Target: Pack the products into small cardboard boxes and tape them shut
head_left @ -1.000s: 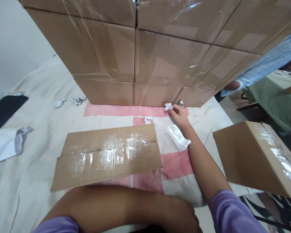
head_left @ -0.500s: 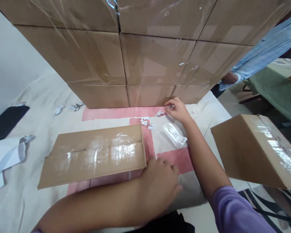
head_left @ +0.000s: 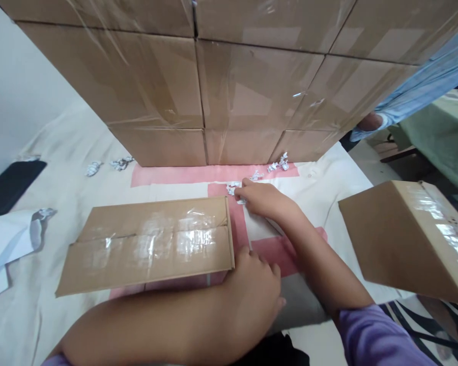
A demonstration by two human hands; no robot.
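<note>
Right grip at crumpled paper scraps

Right hand has left the foot of the box stack and come back toward the wearer; fingertips now down at the paper scrap by the far right corner of the taped carton. Crumpled pieces it was at are now uncovered, lying by the stack. Tape dispenser, plainly visible before, now covered by right hand and wrist. Vs 1 s ago: left hand up at carton's near right corner; carton shifted left, more pink cloth showing.
</note>
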